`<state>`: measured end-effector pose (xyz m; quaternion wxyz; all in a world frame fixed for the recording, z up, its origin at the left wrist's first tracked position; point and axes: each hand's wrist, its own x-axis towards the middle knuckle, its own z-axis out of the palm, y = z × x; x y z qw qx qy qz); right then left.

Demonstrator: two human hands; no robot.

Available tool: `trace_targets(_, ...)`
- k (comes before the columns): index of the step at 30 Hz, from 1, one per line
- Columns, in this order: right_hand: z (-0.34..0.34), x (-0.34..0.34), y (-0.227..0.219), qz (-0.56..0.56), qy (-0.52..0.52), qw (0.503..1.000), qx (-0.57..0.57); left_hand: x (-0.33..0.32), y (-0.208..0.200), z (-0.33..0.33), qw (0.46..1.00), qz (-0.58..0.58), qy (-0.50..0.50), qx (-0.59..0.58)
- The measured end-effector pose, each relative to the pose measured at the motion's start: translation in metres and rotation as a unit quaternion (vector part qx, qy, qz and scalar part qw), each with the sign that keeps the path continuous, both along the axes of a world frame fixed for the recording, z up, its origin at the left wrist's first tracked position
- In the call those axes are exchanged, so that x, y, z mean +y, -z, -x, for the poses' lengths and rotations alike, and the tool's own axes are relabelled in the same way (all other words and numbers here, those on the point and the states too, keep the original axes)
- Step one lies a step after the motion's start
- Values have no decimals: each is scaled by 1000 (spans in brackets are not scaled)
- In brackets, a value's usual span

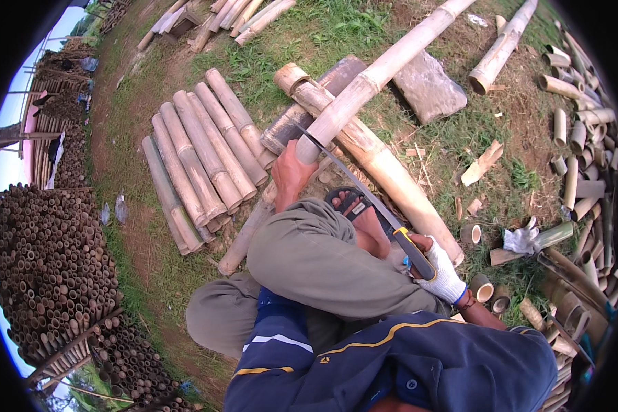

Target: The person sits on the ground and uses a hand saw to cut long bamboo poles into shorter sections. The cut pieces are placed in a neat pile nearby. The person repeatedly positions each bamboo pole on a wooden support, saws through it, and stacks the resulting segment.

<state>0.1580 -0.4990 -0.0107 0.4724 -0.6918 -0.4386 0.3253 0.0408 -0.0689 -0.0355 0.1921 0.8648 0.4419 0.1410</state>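
Observation:
My right hand (441,272), in a white knit glove, is closed round the black and yellow handle of a hand saw (364,182). The saw's long blade runs up and left to a bamboo pole (384,69), its tip end against the pole's near end. My bare left hand (293,173) is closed on that near end, close beside the blade. Under the pole lies a thicker bamboo piece (384,168), crossing it at an angle. Whether the blade has cut into the pole, I cannot tell.
Cut bamboo lengths (202,154) lie side by side at left. A flat stone (429,86) sits beyond the pole. Short offcuts (587,130) pile up at right, with a white glove (522,237) among them. Stacked bamboo (48,268) stands far left. My sandalled foot (364,220) is beneath the blade.

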Motion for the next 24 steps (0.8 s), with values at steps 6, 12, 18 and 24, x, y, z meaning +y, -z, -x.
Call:
trace_targets(6, -6, 38, -20, 9, 5, 1000, -30, -1, 2, -4, 1000, 9, 0, 8)
trace_targets(12, -20, 213, 1, -38, -8, 999, 1, 4, 4, -8, 1000, 12, -8, 23)
trace_targets(18, -13, 78, -9, 65, -20, 998, 7, 4, 0, -1, 1000, 15, -4, 19)
trace_targets(24, -8, -15, -19, 74, -20, 996, -46, 4, 5, 0, 999, 35, -16, 6)
